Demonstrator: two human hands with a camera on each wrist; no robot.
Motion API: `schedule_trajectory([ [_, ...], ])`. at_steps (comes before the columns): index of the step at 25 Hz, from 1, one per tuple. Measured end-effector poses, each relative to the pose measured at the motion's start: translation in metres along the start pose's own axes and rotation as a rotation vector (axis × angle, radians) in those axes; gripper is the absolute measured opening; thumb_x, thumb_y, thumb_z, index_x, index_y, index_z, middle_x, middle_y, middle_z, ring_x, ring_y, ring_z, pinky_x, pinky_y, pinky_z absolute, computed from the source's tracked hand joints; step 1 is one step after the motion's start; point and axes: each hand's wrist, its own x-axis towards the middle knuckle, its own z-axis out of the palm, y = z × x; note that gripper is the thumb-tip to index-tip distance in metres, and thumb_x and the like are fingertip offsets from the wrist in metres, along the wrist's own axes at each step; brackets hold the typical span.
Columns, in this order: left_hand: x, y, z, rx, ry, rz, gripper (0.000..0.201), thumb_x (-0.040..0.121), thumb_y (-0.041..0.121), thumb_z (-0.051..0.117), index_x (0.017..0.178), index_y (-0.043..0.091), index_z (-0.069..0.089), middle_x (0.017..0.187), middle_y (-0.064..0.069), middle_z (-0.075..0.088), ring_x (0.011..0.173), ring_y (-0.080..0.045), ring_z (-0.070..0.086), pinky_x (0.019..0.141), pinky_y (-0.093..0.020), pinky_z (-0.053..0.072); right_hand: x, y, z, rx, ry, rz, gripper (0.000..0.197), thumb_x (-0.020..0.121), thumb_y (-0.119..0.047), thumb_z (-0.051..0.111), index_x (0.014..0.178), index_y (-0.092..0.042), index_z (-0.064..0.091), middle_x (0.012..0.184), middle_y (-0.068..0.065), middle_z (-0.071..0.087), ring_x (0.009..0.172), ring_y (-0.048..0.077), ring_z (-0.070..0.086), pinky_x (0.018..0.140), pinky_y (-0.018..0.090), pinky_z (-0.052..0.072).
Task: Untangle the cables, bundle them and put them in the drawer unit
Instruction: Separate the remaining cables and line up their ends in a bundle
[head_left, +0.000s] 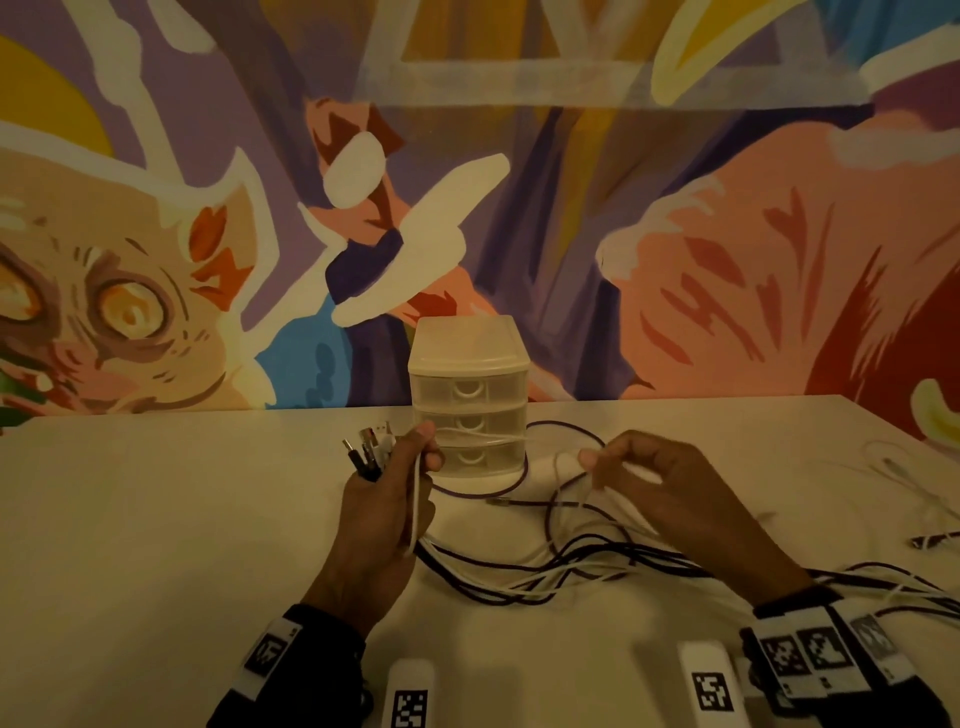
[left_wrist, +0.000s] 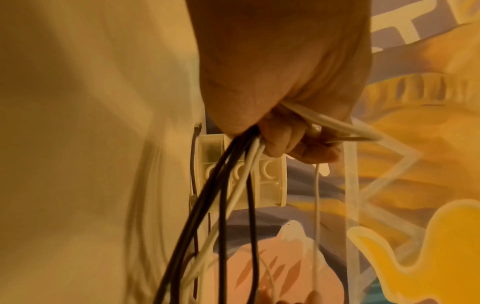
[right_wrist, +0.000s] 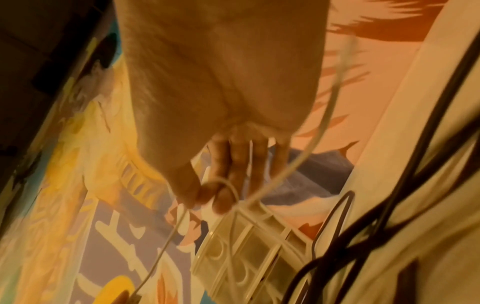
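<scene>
1. Head view: no readable writing shows; only black-and-white square marker tags (head_left: 795, 656) on the wristbands and on two white blocks (head_left: 710, 686) at the near edge of the worktop (head_left: 156, 519).
2. Head view: the left hand (head_left: 387, 499) is clenched around a bunch of black and white cables (head_left: 519, 582), their plug ends (head_left: 366, 447) sticking up out of the fist. The right hand (head_left: 660, 488) pinches a thin white cable (head_left: 566, 470) between thumb and fingertips. The loose strands trail over the worktop between and behind both hands.
3. Head view: a translucent three-drawer unit (head_left: 467, 395) stands just beyond the hands, all drawers pushed in; contents cannot be told.
4. Left wrist view: the left hand (left_wrist: 272, 82) grips black and white cables (left_wrist: 228, 195) that hang across the drawer unit (left_wrist: 270, 185).
5. Right wrist view: the right hand (right_wrist: 221, 102) holds a thin white cable (right_wrist: 228, 186) looped at thumb and forefinger, the drawer unit (right_wrist: 246, 246) close below, black cables (right_wrist: 389, 216) lying beside it.
</scene>
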Motion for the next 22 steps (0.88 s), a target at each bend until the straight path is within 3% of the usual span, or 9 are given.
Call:
schedule_trajectory([
  [1,0.001,-0.001,0.000,-0.009,0.001,-0.008,0.028,0.101,0.035,0.070,0.079,0.016,0.070,0.073,-0.003,0.056,0.040,-0.005,0.030,0.035,-0.019,0.027,-0.001,0.000,-0.001,0.003,-0.030,-0.015,0.031,0.092,-0.047,0.077,0.078,-0.019,0.072,0.085,-0.002,0.075,0.086,0.007,0.070,0.089,0.027,0.047],
  [4,0.001,-0.004,0.000,0.021,-0.029,-0.020,0.031,0.096,0.040,0.072,0.074,0.019,0.074,0.075,-0.005,0.055,0.039,-0.005,0.032,0.035,-0.018,0.028,0.003,0.002,-0.011,0.047,0.116,-0.103,0.017,0.096,-0.036,0.076,0.089,-0.020,0.072,0.095,-0.003,0.074,0.096,0.015,0.070,0.094,0.032,0.051],
  [6,-0.001,-0.003,-0.001,0.009,-0.030,-0.011,0.030,0.093,0.043,0.072,0.075,0.019,0.079,0.074,-0.006,0.056,0.040,-0.005,0.030,0.035,-0.019,0.028,0.004,0.001,-0.015,0.123,0.017,-0.097,0.008,0.101,-0.025,0.069,0.100,-0.019,0.075,0.104,-0.003,0.076,0.099,0.019,0.072,0.091,0.032,0.056],
  [9,-0.008,0.002,0.002,0.109,-0.158,-0.011,0.035,0.094,0.046,0.070,0.113,0.020,0.084,0.063,-0.001,0.030,0.047,-0.008,0.019,0.040,-0.022,0.020,0.000,0.004,0.000,0.164,-0.173,-0.017,0.018,0.105,-0.019,0.063,0.110,-0.018,0.080,0.099,0.005,0.079,0.094,0.022,0.074,0.069,0.031,0.060],
  [12,-0.017,-0.003,0.012,0.269,-0.356,-0.024,0.041,0.096,0.045,0.068,0.136,0.034,0.074,0.069,0.000,0.016,0.056,-0.013,0.012,0.047,-0.029,0.013,-0.001,0.004,0.012,0.219,-0.222,0.027,0.020,0.102,-0.021,0.068,0.115,-0.022,0.083,0.095,0.011,0.080,0.087,0.027,0.076,0.064,0.028,0.059],
  [14,-0.021,-0.005,0.017,0.295,-0.402,-0.037,0.038,0.099,0.040,0.066,0.136,0.038,0.073,0.071,-0.005,0.015,0.058,-0.016,0.010,0.049,-0.031,0.012,-0.002,0.003,0.015,0.262,-0.250,0.044,0.021,0.100,-0.022,0.070,0.114,-0.026,0.084,0.095,0.013,0.080,0.083,0.031,0.075,0.069,0.028,0.061],
  [18,-0.023,-0.008,0.020,0.279,-0.406,-0.035,0.033,0.104,0.034,0.061,0.135,0.036,0.074,0.073,-0.010,0.011,0.057,-0.018,0.008,0.048,-0.030,0.012,-0.010,-0.002,0.031,0.230,-0.294,0.072,0.018,0.092,-0.021,0.081,0.110,-0.023,0.085,0.091,0.010,0.081,0.068,0.020,0.071,0.070,0.028,0.058],
  [20,-0.021,-0.010,0.020,0.240,-0.332,-0.034,0.032,0.099,0.038,0.066,0.125,0.028,0.080,0.068,-0.007,0.012,0.055,-0.016,0.009,0.047,-0.029,0.012,-0.011,-0.003,0.037,0.277,-0.270,0.120,0.028,0.086,-0.021,0.089,0.111,-0.016,0.076,0.091,0.010,0.079,0.068,0.016,0.072,0.071,0.033,0.059],
  [22,-0.016,-0.013,0.015,0.149,-0.229,-0.047,0.038,0.091,0.042,0.072,0.117,0.015,0.081,0.067,-0.006,0.013,0.054,-0.015,0.009,0.046,-0.028,0.012,-0.014,-0.001,0.038,0.255,-0.334,0.133,0.049,0.077,-0.030,0.094,0.112,-0.016,0.062,0.095,0.007,0.077,0.074,0.021,0.072,0.076,0.038,0.058],
])
